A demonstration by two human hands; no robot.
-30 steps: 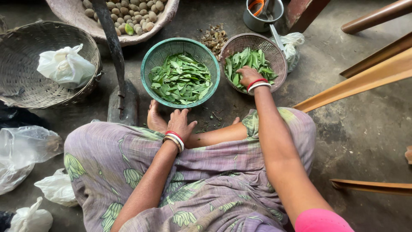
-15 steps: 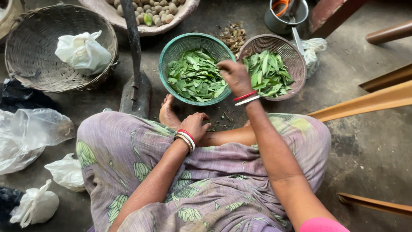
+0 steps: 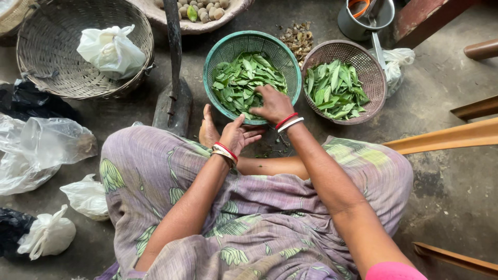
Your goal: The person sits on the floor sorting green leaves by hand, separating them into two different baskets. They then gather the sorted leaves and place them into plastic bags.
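Right hand (image 3: 273, 104), fingers curled, rests on leaves (image 3: 241, 83) inside green basket (image 3: 223, 46); left hand (image 3: 237, 136), open, lies just beside the basket's near rim.

Soft daylight, faint shadows, sharp focus

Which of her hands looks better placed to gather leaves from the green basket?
Probably the right hand: it lies on the leaves inside the green basket. The left hand sits open outside the rim, near her foot.
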